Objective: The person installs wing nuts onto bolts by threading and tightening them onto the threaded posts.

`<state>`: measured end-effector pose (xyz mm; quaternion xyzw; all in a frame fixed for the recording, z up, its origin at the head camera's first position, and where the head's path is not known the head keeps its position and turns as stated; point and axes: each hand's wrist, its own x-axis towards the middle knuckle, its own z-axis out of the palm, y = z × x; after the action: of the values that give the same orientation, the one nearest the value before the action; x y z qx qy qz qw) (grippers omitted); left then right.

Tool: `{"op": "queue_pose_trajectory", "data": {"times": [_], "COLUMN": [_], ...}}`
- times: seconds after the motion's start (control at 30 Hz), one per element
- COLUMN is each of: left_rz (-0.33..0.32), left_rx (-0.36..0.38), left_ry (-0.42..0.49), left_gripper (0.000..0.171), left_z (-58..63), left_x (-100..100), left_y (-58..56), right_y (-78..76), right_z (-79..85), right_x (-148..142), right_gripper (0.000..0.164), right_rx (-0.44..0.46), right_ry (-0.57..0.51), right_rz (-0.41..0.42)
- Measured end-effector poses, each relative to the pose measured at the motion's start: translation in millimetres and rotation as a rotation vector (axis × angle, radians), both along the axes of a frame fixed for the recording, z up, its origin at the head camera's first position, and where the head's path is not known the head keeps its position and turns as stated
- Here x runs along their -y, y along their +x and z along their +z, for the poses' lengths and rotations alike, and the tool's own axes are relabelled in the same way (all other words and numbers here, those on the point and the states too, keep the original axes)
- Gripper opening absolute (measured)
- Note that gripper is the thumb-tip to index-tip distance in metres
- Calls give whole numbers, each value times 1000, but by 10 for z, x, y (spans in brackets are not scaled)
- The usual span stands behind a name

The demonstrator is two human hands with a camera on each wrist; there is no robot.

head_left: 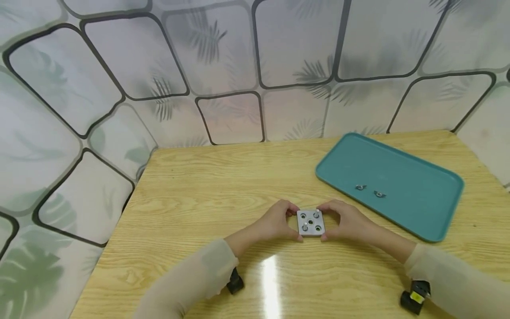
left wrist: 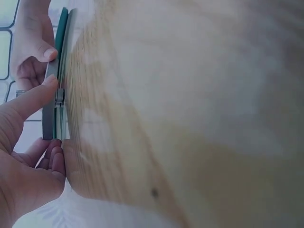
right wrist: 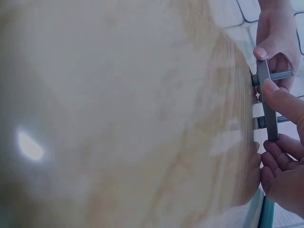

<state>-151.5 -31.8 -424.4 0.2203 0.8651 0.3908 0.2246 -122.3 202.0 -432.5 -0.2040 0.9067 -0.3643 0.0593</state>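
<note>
A square grey metal plate (head_left: 311, 230) with several holes lies level between the two hands, low over the tabletop. Two bolts (head_left: 316, 213) (right wrist: 283, 75) pass through it at opposite corners, threads up and heads beneath, as the right wrist view shows. The left hand (head_left: 274, 223) grips the plate's left edge between thumb and fingers. On the opposite edge, the right hand (head_left: 352, 220) pinches it likewise. Whether the bolt heads touch the table, I cannot tell. Two small metal wing nuts (head_left: 360, 187) (head_left: 380, 194) lie apart from the hands on a teal tray.
The teal tray (head_left: 418, 204) sits at an angle on the right of the wooden table (head_left: 199, 186). A patterned curtain (head_left: 227, 53) hangs behind the table and on its left. Black devices (head_left: 235, 282) (head_left: 412, 301) are worn at both wrists.
</note>
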Motion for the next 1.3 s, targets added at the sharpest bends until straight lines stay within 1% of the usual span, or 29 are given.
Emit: {"op": "queue_pose_trajectory", "data": {"times": [0.07, 0.13, 0.27, 0.4, 0.53, 0.63, 0.8, 0.97, 1.03, 1.13, 1.2, 1.3], "left_rz": [2, -1, -20, -30, -23, -25, -25, -48, -62, -88, -118, -160], "left_rx": [8, 9, -3, -17, -15, -33, -81, -116, -114, -90, -55, 18], "left_ry": [7, 16, 39, 42, 38, 29, -1, -17, -18, -21, -11, 38], "left_gripper": [66, 65, 64, 65, 66, 67, 68, 67, 66, 66, 68, 71], "left_z": [-1, -11, -33, -37, -33, -32, -36, -40, -44, -44, -45, -29], "left_x": [-18, -42, -89, -123, -142, -149, -148, -143, -136, -117, -103, -71], "left_y": [17, 36, 74, 107, 128, 133, 134, 120, 106, 81, 60, 5], "right_y": [23, 54, 114, 152, 172, 181, 184, 190, 193, 197, 204, 209], "right_z": [-6, -3, 0, 2, 29, 51, 60, 55, 54, 56, 59, 65], "right_x": [-20, -45, -105, -152, -180, -185, -182, -191, -188, -174, -170, -166], "right_gripper": [72, 71, 70, 71, 71, 72, 71, 71, 71, 71, 71, 72], "right_rx": [2, -15, -37, -7, 19, 22, -1, -8, -8, -12, -17, -33], "right_ry": [5, 4, 5, 9, 0, 3, 18, 32, 30, 22, 22, 22], "right_rz": [-6, -2, -2, -14, -23, -28, -17, -17, -16, -2, -2, 3]}}
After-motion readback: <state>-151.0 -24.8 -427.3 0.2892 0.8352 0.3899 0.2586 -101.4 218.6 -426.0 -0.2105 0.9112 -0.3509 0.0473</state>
